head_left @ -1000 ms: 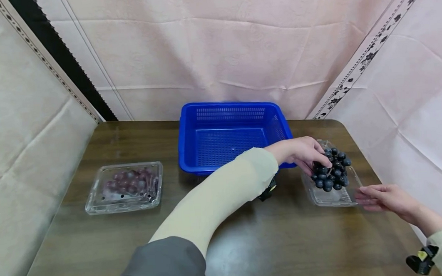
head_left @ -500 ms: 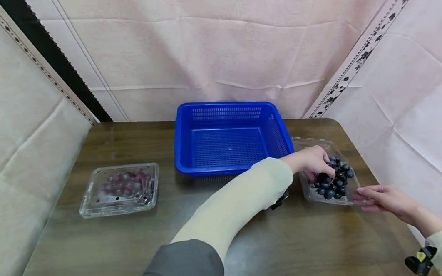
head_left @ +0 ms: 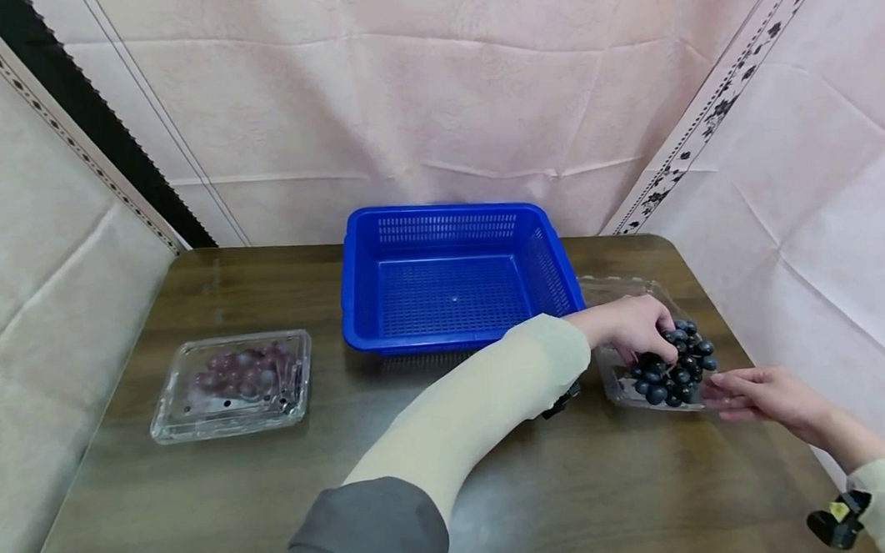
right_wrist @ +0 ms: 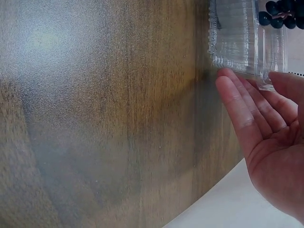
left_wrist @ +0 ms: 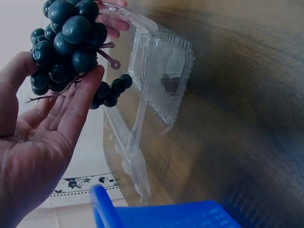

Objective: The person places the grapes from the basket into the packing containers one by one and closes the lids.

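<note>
A bunch of dark grapes (head_left: 676, 371) sits in an open clear plastic container (head_left: 623, 388) at the table's right side. My left hand (head_left: 644, 337) reaches across and grips the bunch from above; in the left wrist view its fingers (left_wrist: 78, 102) and thumb curl round the dark grapes (left_wrist: 66, 38), next to the clear container (left_wrist: 164, 90). My right hand (head_left: 719, 393) lies at the container's near right corner. Its straight fingers (right_wrist: 242, 109) touch the clear container (right_wrist: 235, 38) at the rim.
An empty blue basket (head_left: 447, 216) stands at the back middle of the brown table (head_left: 274, 502). A closed clear box of red grapes (head_left: 230, 386) lies at the left. Pink cloth walls close in the back and both sides.
My left hand and the dark bunch have sunk a little lower into the clear container. My right hand has stayed at the container's corner.
</note>
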Tool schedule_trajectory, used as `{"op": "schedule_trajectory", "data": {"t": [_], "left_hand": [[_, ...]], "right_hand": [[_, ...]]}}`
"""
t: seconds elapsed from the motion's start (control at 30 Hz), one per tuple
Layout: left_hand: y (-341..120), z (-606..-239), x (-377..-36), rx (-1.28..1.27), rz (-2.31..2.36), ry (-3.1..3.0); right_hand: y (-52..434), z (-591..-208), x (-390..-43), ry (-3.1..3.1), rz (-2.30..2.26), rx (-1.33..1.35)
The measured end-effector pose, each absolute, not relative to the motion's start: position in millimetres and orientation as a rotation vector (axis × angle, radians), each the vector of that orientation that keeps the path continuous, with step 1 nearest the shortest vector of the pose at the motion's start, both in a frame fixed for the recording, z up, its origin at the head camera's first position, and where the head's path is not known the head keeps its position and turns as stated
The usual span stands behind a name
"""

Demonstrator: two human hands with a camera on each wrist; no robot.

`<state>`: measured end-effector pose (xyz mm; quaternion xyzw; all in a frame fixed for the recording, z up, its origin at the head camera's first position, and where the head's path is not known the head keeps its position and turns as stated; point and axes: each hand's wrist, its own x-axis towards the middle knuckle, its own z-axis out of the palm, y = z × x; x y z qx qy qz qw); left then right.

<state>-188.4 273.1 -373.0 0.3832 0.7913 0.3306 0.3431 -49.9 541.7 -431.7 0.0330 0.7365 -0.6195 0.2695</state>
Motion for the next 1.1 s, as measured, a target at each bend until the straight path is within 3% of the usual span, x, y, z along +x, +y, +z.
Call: {"op": "schedule_trajectory", "data": {"t": [0.67, 1.1], "left_hand": [[287.0, -394.4, -182.7, 1.394, 0.365, 2.352], [289.1, -402.6, -168.7, 1.407, 0.24, 2.404]], "right_hand": [[543.9, -436.4, -48.3, 2.013, -1.673, 0.064], [539.9, -433.5, -48.9, 2.05, -1.611, 0.119]]}}
